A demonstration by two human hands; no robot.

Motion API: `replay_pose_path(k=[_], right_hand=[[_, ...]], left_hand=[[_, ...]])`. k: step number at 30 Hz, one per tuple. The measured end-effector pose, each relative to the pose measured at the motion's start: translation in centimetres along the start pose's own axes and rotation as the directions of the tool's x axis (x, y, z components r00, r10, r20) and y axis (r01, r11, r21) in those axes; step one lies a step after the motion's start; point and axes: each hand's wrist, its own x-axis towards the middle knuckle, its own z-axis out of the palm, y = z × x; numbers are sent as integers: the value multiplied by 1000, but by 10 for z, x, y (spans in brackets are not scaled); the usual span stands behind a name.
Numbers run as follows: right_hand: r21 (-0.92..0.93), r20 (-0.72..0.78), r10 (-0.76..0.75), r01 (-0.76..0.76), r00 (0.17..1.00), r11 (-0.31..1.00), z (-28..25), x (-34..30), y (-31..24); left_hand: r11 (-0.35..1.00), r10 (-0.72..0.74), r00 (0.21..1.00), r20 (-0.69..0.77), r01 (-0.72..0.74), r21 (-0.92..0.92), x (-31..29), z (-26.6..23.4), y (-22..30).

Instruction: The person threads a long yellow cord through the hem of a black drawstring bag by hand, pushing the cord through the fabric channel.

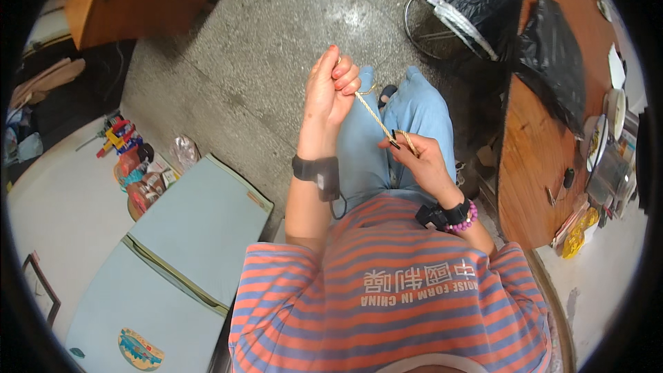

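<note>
A cream-coloured twisted cord [373,116] runs taut on a slant between my two hands, above my light blue trouser legs. My left hand [330,86] is raised farther out, its fingers closed around the upper end of the cord. Nearer my waist, my right hand [423,160] pinches the lower part, where the cord bends back in a loop over the fingers. A small dark piece [394,139] sits on the cord at the right fingertips; its kind is too small to tell. Black bands with small devices circle both wrists, with a purple bead bracelet [472,215] on the right.
To my right stands a brown wooden table [514,193] with a black plastic bag [552,69] and assorted items. Beyond it is a round-framed seat [416,24] draped in black plastic. A pale blue refrigerator [200,224] is at my left, and wooden furniture [138,3] at the far left.
</note>
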Motion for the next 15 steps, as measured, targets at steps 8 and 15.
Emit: replay_pose_path(k=[8, 15], right_hand=[[-234, 19, -531, 520, 847, 821, -8, -33, -34], [-281, 2, -648, 622, 762, 731, -4, -110, -8]], left_hand=[[982, 129, 890, 437, -177, 70, -24, 81, 16], [912, 167, 809, 563, -344, 224, -114, 84, -29]])
